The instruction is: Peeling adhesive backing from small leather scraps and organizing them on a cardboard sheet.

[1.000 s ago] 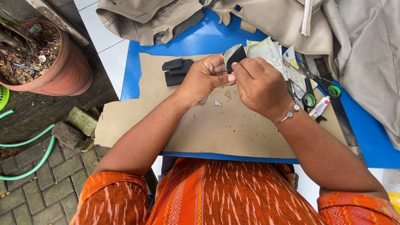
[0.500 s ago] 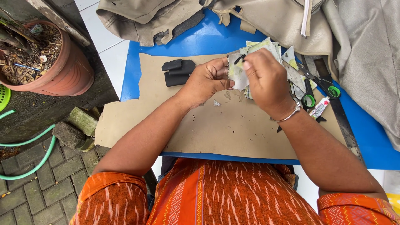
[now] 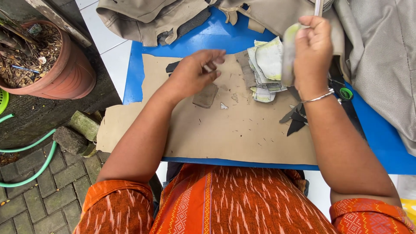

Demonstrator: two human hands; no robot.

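Presently a pale cut piece [image 3: 289, 52] is pinched upright in the closed grip of the right hand [image 3: 313, 52], raised above the stack of cut pieces [image 3: 265, 69], while the left hand [image 3: 195, 73] hovers loose-fingered, holding nothing, over a grey scrap [image 3: 205, 95] lying on the tan sheet [image 3: 234, 130] covering the blue tabletop [image 3: 216, 34].

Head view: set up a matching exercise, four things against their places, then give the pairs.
Things:
1. pale cut piece
2. stack of cut pieces
3. clay pot
4. green hose

Places:
A. on the paved ground, lower left
B. raised in the right hand
C. beside the table, upper left
D. lying on the brown paper sheet, between the hands

Pairs: 1-B, 2-D, 3-C, 4-A
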